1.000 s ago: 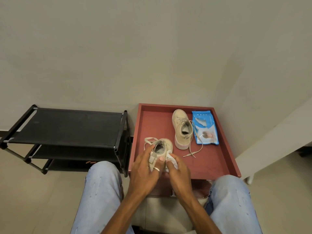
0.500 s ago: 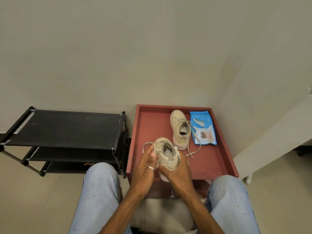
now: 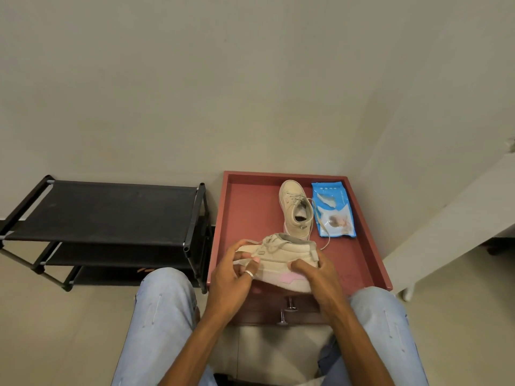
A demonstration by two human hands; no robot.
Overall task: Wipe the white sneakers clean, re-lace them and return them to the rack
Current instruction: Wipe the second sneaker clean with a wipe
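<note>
I hold one off-white sneaker (image 3: 281,259) on its side above the near part of the red tray (image 3: 245,218), its toe to the left and its sole with a pink patch toward me. My left hand (image 3: 232,277) grips the toe end. My right hand (image 3: 316,277) grips the heel end; whether it still holds a wipe is hidden. The second sneaker (image 3: 295,211) lies flat in the tray further back, its lace trailing loose to the right.
A blue pack of wipes (image 3: 333,208) lies in the tray beside the second sneaker. A black three-tier shoe rack (image 3: 111,215) stands to the left against the wall. My knees in light jeans flank the tray's near edge. A white ledge runs on the right.
The sneaker in my hands has been turned from opening-up onto its side, so the sole and pink patch now face me. Both hands shifted to its ends.
</note>
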